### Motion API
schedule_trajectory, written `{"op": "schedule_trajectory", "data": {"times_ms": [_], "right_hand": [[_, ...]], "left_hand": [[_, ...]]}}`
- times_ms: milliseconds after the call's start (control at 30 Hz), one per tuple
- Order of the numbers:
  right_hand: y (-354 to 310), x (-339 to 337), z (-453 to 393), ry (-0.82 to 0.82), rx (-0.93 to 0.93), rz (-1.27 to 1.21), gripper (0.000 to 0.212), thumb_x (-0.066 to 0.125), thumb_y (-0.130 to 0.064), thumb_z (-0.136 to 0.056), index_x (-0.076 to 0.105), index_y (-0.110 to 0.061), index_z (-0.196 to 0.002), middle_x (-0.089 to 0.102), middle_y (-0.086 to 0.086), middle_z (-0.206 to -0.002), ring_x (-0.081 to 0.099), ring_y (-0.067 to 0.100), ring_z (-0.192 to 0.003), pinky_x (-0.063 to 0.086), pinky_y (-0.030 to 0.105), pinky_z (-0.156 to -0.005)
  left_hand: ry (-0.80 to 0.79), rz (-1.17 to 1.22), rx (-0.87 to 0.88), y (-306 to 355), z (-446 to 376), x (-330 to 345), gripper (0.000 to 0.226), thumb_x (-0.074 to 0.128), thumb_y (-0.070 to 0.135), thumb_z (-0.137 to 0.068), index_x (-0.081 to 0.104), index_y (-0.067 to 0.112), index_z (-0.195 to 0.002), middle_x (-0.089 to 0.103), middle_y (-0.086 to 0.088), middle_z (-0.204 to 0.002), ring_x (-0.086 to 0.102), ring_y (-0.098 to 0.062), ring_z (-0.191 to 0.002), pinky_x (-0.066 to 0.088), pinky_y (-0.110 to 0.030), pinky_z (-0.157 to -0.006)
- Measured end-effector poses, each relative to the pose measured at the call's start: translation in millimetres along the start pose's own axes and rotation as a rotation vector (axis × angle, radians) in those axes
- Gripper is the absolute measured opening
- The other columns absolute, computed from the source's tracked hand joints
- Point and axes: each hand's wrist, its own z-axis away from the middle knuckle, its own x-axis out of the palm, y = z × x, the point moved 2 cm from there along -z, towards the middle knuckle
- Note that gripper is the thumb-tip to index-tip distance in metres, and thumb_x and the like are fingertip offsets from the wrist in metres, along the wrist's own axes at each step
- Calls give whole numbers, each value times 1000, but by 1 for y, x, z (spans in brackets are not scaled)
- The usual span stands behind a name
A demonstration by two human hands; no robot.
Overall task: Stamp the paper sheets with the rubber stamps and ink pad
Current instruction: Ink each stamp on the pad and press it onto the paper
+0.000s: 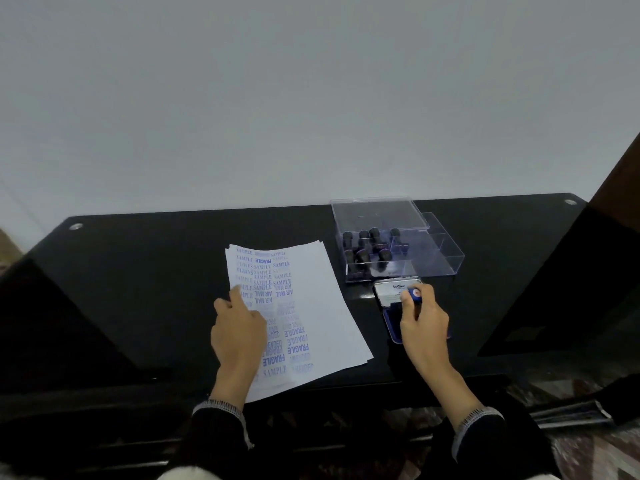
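On my screen the left hand (239, 327) rests on the stack of paper sheets (322, 306), its forefinger stretched flat along the sheets' left edge and the other fingers loosely bent, gripping nothing. The top sheet lies slanted on the black table (138, 271) and is crowded with blue prints reading SAMPLE, AIR MAIL and FRAGILE. To the right of it I see the ink pad (391, 306), lid open, lying just in front of a clear plastic box (398, 244) that holds several dark-handled rubber stamps (363, 251). My right hand (424, 323) is over the ink pad, fingers curled round a blue-topped stamp (414, 295) that is down on the pad.
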Motion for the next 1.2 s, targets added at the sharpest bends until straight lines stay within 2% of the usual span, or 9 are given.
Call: {"op": "schedule_trajectory", "data": {"times_ms": [100, 267, 400, 533, 633, 800, 967, 1067, 1200], "right_hand": [[-15, 18, 5, -23, 149, -229, 13, 47, -23, -98, 54, -13, -103, 64, 1, -82, 62, 12, -76, 44, 10, -61], [-28, 53, 4, -135, 267, -477, 13, 46, -22, -99, 54, -15, -106, 67, -6, -97, 67, 14, -87, 52, 28, -81], [-35, 73, 3, -182, 244, -415, 15, 40, -27, -101, 51, -18, -106, 63, -7, -94, 62, 13, -87, 48, 25, -75], [-41, 83, 4, -196, 223, -372, 16, 38, -28, -101, 48, -17, -107, 61, -2, -93, 61, 10, -89, 44, 25, -74], [-43, 83, 3, -217, 179, -348, 16, 37, -28, -101, 47, -16, -108, 60, 0, -95, 62, 14, -92, 41, 14, -68], [-46, 88, -7, -209, 126, -325, 11, 40, -30, -100, 45, -21, -102, 58, -4, -84, 62, 28, -89, 43, 17, -64], [-64, 99, -25, -226, 9, -344, 13, 46, -29, -98, 52, -18, -99, 61, 6, -83, 57, 24, -77, 39, 13, -59], [-74, 113, -45, -259, -43, -312, 8, 49, -25, -98, 53, -18, -97, 57, -1, -77, 48, 10, -64, 38, 11, -57], [-79, 143, -76, -280, -73, -224, 13, 51, -27, -97, 54, -16, -102, 59, -3, -81, 52, 4, -69, 40, 9, -59]], "left_hand": [[-8, -116, -10, -1, 3, 0, 44, 46, 18, -93, 40, 15, -137, 44, -7, -112, 49, -19, -77, 37, -33, -73], [-26, -121, -24, -6, 4, -2, 51, 46, 18, -92, 33, 12, -140, 43, -8, -119, 46, -17, -82, 35, -34, -78], [-38, -121, -70, -7, 3, -4, 64, 44, 21, -92, 18, 3, -148, 43, -10, -129, 51, -21, -98, 37, -38, -88], [-27, -111, -115, -6, 2, -3, 42, 46, 23, -91, 38, 7, -129, 44, -8, -116, 45, -18, -87, 37, -35, -82], [-8, -124, -131, -5, 2, 1, 30, 49, 25, -88, 44, 7, -112, 43, -8, -110, 46, -21, -89, 41, -36, -82], [29, -291, -186, -2, -7, 6, 53, 51, 33, -85, 42, 1, -126, 39, -14, -128, 41, -30, -113, 36, -41, -93], [58, -147, 63, 15, -39, 8, 46, 51, 22, -91, 44, 8, -134, 33, -10, -147, 34, -28, -132, 33, -42, -105], [-15, 16, 199, 23, -62, 21, 42, 47, 12, -94, 45, 10, -136, 43, -3, -143, 38, -19, -131, 38, -35, -107], [-153, 105, 261, 26, -81, 39, 43, 44, 9, -97, 43, 12, -139, 43, 0, -143, 38, -14, -132, 31, -27, -110]]}}
